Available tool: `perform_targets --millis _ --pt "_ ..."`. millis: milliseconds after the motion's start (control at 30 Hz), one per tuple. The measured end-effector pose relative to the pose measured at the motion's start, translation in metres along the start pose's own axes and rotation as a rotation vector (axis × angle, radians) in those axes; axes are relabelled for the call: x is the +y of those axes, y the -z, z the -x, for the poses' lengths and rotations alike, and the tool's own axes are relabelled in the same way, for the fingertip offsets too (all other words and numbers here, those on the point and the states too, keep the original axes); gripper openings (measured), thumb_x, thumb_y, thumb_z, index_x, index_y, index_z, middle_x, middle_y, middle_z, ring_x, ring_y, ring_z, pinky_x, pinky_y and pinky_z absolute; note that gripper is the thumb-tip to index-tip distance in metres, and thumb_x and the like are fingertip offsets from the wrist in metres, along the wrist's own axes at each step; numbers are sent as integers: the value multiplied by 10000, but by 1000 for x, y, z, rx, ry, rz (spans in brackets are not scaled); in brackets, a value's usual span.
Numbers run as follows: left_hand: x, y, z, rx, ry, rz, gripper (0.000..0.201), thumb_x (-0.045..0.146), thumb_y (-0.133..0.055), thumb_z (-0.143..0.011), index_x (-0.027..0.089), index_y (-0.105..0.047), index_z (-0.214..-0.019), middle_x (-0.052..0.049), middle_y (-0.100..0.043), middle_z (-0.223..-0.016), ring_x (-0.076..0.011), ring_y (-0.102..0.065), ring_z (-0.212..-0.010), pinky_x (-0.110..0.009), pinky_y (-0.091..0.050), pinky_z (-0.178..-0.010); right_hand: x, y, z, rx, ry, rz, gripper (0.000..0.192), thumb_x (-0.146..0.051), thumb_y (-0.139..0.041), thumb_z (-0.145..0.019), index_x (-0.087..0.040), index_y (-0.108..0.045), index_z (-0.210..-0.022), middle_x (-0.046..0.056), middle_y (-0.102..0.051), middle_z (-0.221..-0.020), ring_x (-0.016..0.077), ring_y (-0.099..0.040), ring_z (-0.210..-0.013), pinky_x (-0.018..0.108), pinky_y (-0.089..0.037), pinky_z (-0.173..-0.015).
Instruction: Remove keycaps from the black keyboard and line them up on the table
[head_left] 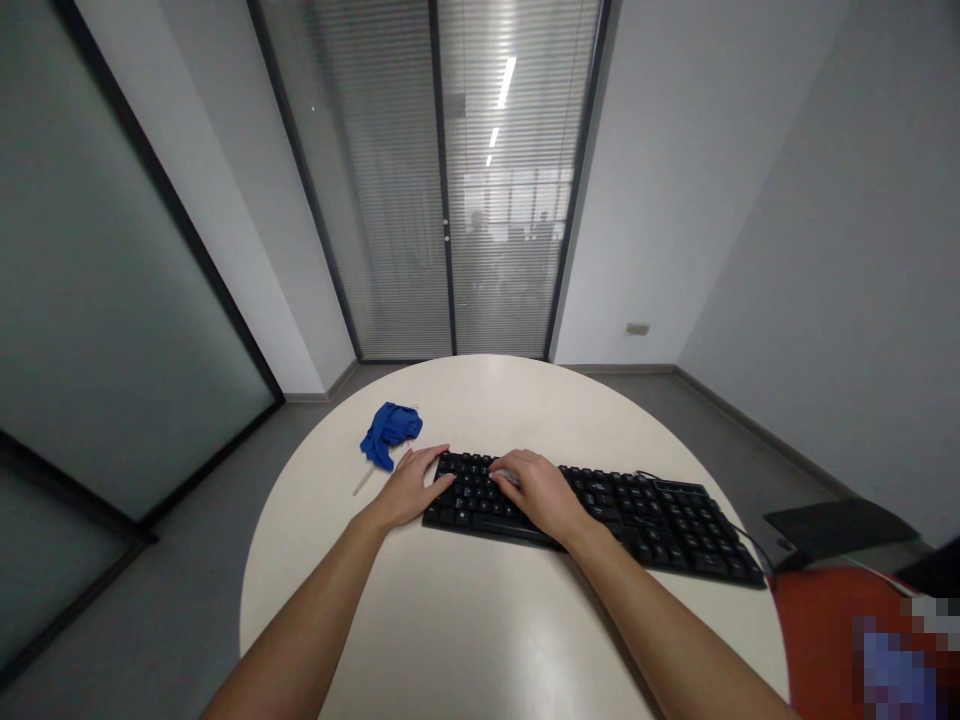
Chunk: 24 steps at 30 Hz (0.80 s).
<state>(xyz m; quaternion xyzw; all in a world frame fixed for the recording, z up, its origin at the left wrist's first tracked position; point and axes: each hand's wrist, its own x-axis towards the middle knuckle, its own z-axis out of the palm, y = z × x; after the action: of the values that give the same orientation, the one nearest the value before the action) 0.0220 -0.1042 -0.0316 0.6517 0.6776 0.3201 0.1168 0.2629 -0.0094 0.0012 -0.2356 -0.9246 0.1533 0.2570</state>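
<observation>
A black keyboard (675, 530) lies across the round table, its left part in front of me. My left hand (410, 487) grips the keyboard's left end, the thumb over the keys and the index finger along the back corner. Over the left-hand keys, my right hand (541, 493) is closed, fingertips down on the keys. A small pale thing (508, 477) shows between its fingers; I cannot make out its kind. Just beyond my left hand lies a crumpled blue cloth (391, 432), with a thin light-coloured stick (364, 481) beside it.
The white round table (465, 620) has a curved far edge. From the keyboard a black cable (752, 545) runs off the right side. A red seat (817, 630) and a dark flat panel (840, 530) stand at the right. Glass with blinds (397, 200) lies beyond.
</observation>
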Motion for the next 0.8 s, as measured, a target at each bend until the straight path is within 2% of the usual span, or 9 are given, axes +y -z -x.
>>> perform_targets --millis 300,800 --pt "-3 0 0 -5 0 9 519 450 -551 -892 235 -509 -1362 -79 -553 -1399 -278 -451 -1333 -516 -181 -1194 1 13 0 -42 -24 101 140 -174 -599 -861 -200 -717 -932 60 -695 -914 208 -632 -910 310 -458 -851" --pt "2 2 0 -1 7 12 513 438 -554 -893 229 -509 -1359 -89 -559 -1389 -279 -469 -1317 -516 -218 -1183 0 1 0 0 5 18 152 -227 -567 -933 -206 -700 -1005 48 -722 -982 200 -647 -941 320 -474 -875"
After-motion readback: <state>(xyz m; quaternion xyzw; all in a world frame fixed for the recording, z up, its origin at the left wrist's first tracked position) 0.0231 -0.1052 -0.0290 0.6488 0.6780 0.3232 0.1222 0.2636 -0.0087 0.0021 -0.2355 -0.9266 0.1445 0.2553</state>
